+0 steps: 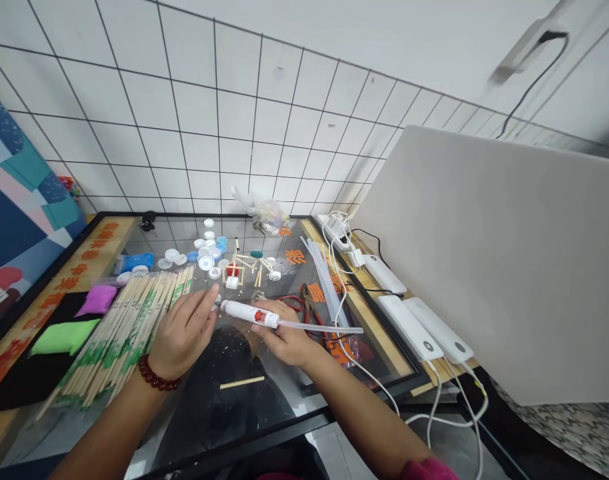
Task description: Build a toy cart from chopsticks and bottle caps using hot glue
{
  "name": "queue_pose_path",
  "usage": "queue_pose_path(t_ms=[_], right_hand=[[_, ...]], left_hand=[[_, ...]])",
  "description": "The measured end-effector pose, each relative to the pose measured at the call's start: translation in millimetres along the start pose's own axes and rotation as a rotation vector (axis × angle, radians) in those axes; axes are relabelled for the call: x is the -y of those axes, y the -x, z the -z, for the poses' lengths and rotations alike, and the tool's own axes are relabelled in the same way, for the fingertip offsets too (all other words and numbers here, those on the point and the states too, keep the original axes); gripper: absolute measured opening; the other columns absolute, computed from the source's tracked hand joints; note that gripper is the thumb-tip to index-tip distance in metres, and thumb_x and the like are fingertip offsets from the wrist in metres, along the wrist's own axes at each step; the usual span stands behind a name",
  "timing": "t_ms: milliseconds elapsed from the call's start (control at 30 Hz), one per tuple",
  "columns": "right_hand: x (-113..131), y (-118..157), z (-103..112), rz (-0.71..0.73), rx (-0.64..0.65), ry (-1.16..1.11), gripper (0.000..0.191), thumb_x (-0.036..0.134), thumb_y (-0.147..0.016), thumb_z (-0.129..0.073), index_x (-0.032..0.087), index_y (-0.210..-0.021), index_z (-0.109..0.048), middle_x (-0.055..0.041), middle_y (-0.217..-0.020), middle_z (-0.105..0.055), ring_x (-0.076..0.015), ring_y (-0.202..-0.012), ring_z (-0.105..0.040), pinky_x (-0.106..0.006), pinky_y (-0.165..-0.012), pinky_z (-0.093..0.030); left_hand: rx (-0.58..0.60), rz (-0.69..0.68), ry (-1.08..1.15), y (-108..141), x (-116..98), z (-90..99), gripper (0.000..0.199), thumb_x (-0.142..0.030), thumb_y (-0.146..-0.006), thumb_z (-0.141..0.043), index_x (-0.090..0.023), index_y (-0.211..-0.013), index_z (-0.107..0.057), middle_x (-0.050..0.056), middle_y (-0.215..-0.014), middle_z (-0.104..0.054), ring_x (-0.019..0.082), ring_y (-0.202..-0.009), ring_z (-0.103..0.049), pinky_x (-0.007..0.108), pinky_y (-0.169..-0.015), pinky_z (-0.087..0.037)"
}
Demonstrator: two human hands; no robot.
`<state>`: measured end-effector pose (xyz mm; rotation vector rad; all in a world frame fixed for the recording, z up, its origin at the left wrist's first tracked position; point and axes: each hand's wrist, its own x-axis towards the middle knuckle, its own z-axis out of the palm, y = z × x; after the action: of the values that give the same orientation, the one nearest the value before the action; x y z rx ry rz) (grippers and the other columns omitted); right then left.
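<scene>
My right hand is wrapped round a white pen-shaped hot glue gun with a red trigger. A long translucent glue stick runs out of its rear end. Its nozzle points left, at the fingertips of my left hand. Those fingers are close together, with a small whitish piece at their tips that I cannot make out well. Just beyond both hands, a small frame of glued sticks stands on the glass tabletop, beside several white and blue bottle caps. One short wooden stick lies nearer to me.
Packs of wrapped chopsticks lie left, by purple and green packets. Pliers and more glue sticks lie right. White power strips and cables line the right edge, below a large pale panel.
</scene>
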<state>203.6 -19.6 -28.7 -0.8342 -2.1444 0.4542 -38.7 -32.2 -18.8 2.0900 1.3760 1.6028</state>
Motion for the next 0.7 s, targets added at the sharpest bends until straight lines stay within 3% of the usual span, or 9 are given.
queue_pose_path(t_ms=[100,200,300,400,500,600,700], right_hand=[[-1.3,-0.9,0.2,0.003,-0.001,0.005,0.031,0.038,-0.096,-0.053,0.019,-0.119,-0.061,-0.0112,-0.111,-0.071,-0.0247,-0.1,-0.067,-0.039,-0.089,-0.051],[-2.2,0.3,-0.7,-0.005,-0.003,-0.019,0.03,0.037,-0.096,-0.054,0.019,-0.118,-0.062,-0.0106,-0.11,-0.071,-0.0244,-0.099,-0.067,-0.039,-0.089,-0.051],[-3.1,2.9,-0.4,-0.007,-0.023,-0.093,0.029,0.037,-0.094,-0.057,0.021,-0.117,-0.064,-0.0096,-0.111,-0.072,-0.0248,-0.101,-0.067,-0.04,-0.09,-0.052],[-8.9,-0.6,7.8,-0.139,-0.171,-0.229,0.03,0.042,-0.09,-0.062,0.022,-0.112,-0.067,-0.0081,-0.107,-0.073,-0.0254,-0.097,-0.068,-0.04,-0.088,-0.053],[-27.1,-18.3,30.9,-0.369,-0.397,-0.389,0.032,0.045,-0.087,-0.063,0.02,-0.106,-0.069,-0.0071,-0.096,-0.074,-0.0246,-0.092,-0.069,-0.04,-0.085,-0.054],[-60.0,-44.9,62.5,-0.496,-0.556,-0.33,0.032,0.042,-0.081,-0.065,0.018,-0.103,-0.07,-0.0079,-0.098,-0.075,-0.0251,-0.096,-0.068,-0.041,-0.091,-0.051],[-96.6,-67.4,81.8,-0.682,-0.451,-0.15,0.031,0.035,-0.077,-0.063,0.018,-0.101,-0.07,-0.0063,-0.103,-0.075,-0.0246,-0.1,-0.067,-0.038,-0.092,-0.051]], left_hand=[[0.03,-0.362,-0.313,0.0,1.5,1.3,0.061,-0.009,-0.081,-0.069,-0.022,-0.139,-0.055,0.013,-0.111,-0.072,0.028,-0.099,-0.068,0.043,-0.093,-0.053],[0.027,-0.488,-0.442,-0.3,3.2,2.2,0.071,-0.007,-0.081,-0.068,-0.018,-0.147,-0.044,0.015,-0.111,-0.072,0.029,-0.098,-0.068,0.043,-0.09,-0.054],[-0.001,-0.367,-0.426,-3.1,6.5,5.5,0.064,-0.013,-0.081,-0.07,-0.02,-0.142,-0.05,0.014,-0.109,-0.072,0.03,-0.097,-0.069,0.044,-0.089,-0.053],[-0.095,-0.216,-0.401,-7.3,8.3,10.4,0.065,-0.02,-0.079,-0.073,-0.021,-0.14,-0.051,0.012,-0.107,-0.073,0.03,-0.096,-0.068,0.046,-0.091,-0.051],[-0.15,-0.114,-0.391,-9.9,4.1,11.7,0.075,-0.024,-0.08,-0.073,-0.021,-0.148,-0.04,0.012,-0.111,-0.071,0.028,-0.096,-0.067,0.046,-0.096,-0.049],[-0.183,-0.089,-0.366,-10.0,-3.4,8.7,0.081,-0.024,-0.08,-0.072,-0.024,-0.152,-0.034,0.01,-0.114,-0.071,0.026,-0.093,-0.065,0.044,-0.096,-0.049],[-0.217,-0.066,-0.313,-10.1,-8.4,5.6,0.08,-0.024,-0.078,-0.073,-0.025,-0.15,-0.039,0.009,-0.111,-0.072,0.025,-0.089,-0.064,0.044,-0.093,-0.05]])
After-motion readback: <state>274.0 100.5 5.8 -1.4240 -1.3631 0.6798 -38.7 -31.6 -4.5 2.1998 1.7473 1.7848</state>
